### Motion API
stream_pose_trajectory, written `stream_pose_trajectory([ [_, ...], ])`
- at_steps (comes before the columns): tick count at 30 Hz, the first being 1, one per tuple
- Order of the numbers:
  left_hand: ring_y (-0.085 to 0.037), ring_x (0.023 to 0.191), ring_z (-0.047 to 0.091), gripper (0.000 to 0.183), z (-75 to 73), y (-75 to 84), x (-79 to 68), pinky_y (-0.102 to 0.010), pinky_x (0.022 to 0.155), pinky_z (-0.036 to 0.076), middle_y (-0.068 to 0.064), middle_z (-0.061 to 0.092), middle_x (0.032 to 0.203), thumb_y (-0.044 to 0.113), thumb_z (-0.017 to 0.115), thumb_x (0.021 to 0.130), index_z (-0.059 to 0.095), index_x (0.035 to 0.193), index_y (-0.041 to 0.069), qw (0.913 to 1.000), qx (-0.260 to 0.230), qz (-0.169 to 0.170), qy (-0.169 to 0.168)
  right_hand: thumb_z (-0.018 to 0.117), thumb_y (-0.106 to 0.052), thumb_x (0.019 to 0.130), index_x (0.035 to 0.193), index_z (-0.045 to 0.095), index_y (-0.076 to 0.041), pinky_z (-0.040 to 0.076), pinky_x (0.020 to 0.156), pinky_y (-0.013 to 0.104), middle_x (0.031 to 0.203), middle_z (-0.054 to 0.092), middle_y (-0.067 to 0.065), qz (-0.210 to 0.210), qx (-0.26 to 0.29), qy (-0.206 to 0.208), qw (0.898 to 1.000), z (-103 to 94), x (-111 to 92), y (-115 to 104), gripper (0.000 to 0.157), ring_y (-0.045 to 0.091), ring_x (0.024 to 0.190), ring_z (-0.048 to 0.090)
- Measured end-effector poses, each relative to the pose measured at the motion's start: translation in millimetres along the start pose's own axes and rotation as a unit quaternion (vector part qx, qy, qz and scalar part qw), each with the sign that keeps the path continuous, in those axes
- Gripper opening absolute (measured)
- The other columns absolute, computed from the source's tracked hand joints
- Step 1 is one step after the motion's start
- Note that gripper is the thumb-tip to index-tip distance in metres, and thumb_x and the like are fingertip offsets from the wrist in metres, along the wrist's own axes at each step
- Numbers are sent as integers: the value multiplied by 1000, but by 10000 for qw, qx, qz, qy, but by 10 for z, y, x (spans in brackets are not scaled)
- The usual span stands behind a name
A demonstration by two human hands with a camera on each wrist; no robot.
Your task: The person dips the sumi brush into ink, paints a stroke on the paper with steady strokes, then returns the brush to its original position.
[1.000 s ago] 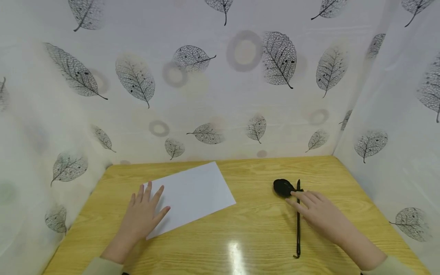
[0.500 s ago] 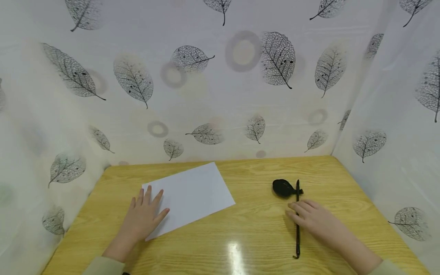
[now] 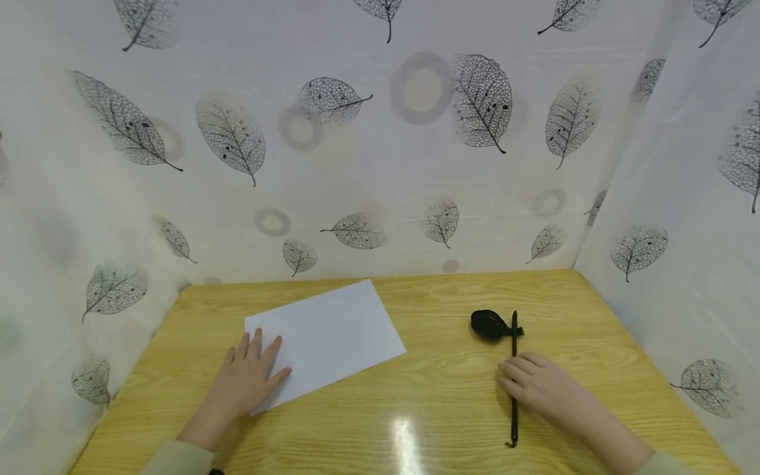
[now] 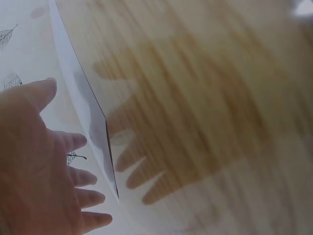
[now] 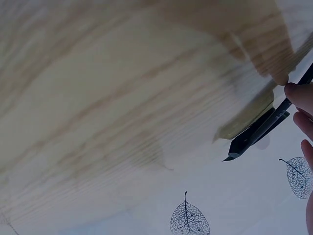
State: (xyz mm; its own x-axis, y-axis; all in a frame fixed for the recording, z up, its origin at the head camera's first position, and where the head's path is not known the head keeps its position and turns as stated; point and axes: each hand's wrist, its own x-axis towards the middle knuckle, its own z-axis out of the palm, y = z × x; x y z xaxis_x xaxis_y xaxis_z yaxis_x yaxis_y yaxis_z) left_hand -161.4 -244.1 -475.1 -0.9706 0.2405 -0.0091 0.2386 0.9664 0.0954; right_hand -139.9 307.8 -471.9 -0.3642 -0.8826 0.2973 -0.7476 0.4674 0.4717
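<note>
A black brush (image 3: pixel 514 409) with a pointed tip and a small hanging loop lies across the neck of a shallow black dish (image 3: pixel 489 326), on the table's right side. My right hand (image 3: pixel 543 389) pinches the brush around mid-shaft; in the right wrist view the thumb (image 5: pixel 298 95) meets the shaft. On the left, a white sheet of paper (image 3: pixel 332 340) lies slanted. My left hand (image 3: pixel 243 379), fingers spread, is over its left edge. The left wrist view shows that hand (image 4: pixel 39 166) beside the paper's edge; whether it touches is unclear.
The yellow wood-grain table (image 3: pixel 439 382) is glossy and reflects the hands and a light. A pale curtain (image 3: pixel 380 171) printed with dark leaves encloses it at the back and both sides.
My right hand has moved back along the brush, away from the dish, and its fingers have closed on the shaft. My left hand has shifted slightly toward me. Brush, dish and paper stay put.
</note>
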Motion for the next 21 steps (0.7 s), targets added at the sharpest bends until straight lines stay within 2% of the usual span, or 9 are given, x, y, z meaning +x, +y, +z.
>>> stream_pose_trajectory([
  [4, -66, 148, 33, 73, -16, -4, 4, -79, 117, 32, -44, 34, 160, 51, 58, 105, 48, 157, 0, 9996, -40, 16, -275, 49, -4, 87, 103, 76, -10, 58, 88, 37, 106, 74, 3, -68, -33, 181, 9998, 35, 8, 7, 33, 20, 97, 68],
  [9, -65, 147, 35, 78, -31, -3, 8, -78, 117, 34, -45, 35, 159, 51, 63, 103, 45, 158, -1, 9988, -52, 72, -478, 43, -1, 91, 98, 76, -10, 59, 86, 36, 100, 74, 2, -184, -109, 213, 9995, 63, -2, 11, 35, 19, 91, 69],
  [17, -65, 149, 33, 77, 14, -1, 8, -77, 118, 33, -45, 32, 161, 48, 64, 103, 44, 159, -2, 9983, -187, 201, -507, 34, 0, 99, 91, 74, -10, 60, 84, 35, 95, 73, 2, -230, -246, 309, 9990, 83, 8, 27, 42, 18, 87, 68],
  [21, -64, 149, 32, 78, 22, 13, 25, -77, 119, 33, -44, 32, 161, 48, 64, 103, 44, 159, -2, 9982, -204, 277, -498, 39, -2, 95, 90, 72, -10, 59, 83, 35, 94, 72, 2, -231, -258, 322, 9989, 80, 9, 41, 35, 18, 86, 67],
])
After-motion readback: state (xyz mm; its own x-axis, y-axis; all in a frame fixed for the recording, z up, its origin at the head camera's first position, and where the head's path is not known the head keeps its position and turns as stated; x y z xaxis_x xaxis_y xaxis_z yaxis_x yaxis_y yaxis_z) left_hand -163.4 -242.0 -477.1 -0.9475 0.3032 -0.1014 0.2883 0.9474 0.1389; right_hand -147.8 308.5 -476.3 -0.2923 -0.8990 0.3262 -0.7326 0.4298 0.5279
